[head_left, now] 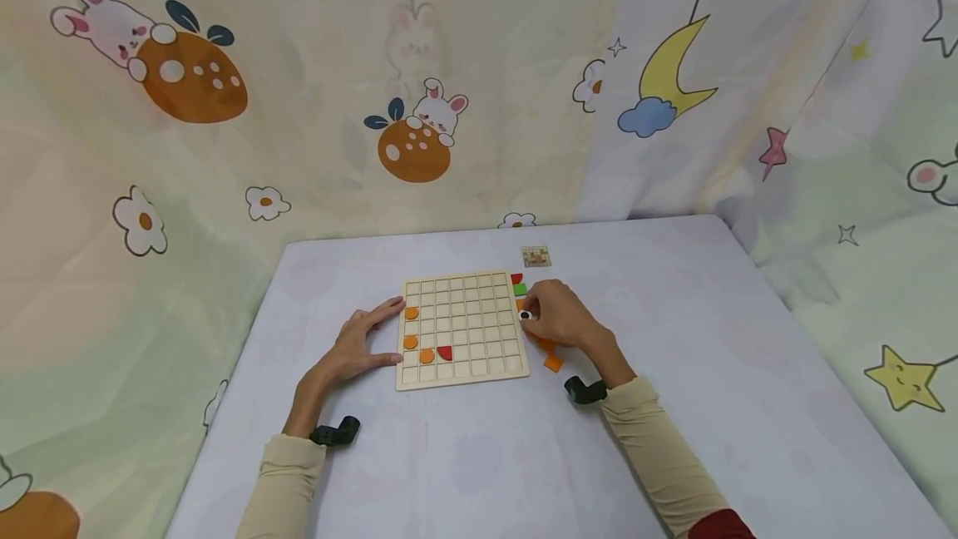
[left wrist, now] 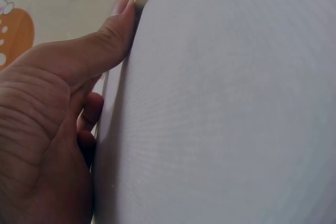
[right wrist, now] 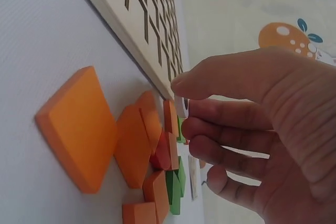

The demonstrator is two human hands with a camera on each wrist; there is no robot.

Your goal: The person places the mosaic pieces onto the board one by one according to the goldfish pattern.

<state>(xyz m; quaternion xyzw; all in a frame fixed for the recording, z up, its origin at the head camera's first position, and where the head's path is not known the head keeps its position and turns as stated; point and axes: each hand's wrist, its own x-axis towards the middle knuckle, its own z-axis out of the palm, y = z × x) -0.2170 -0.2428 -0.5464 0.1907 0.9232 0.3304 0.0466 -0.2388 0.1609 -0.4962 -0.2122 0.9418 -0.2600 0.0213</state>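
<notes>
A square wooden grid board (head_left: 479,314) lies on the table, with orange discs (head_left: 411,342) and a red quarter-round piece (head_left: 445,353) in its cells. My left hand (head_left: 350,348) rests at its left edge, thumb and fingers spread apart; in the left wrist view the thumb (left wrist: 113,35) is nearly straight against the board's corner. At the right edge my right hand (head_left: 561,314) pinches a small white piece with a black dot (head_left: 525,316) between thumb and forefinger. Loose orange (right wrist: 79,129), red (right wrist: 161,153) and green (right wrist: 173,192) pieces lie beneath that hand.
A small patterned card (head_left: 535,256) lies behind the board's far right corner. One orange square (head_left: 553,363) sits nearest the front of the loose pieces. Behind the white-covered table (head_left: 479,464) hangs a printed cloth (head_left: 509,123).
</notes>
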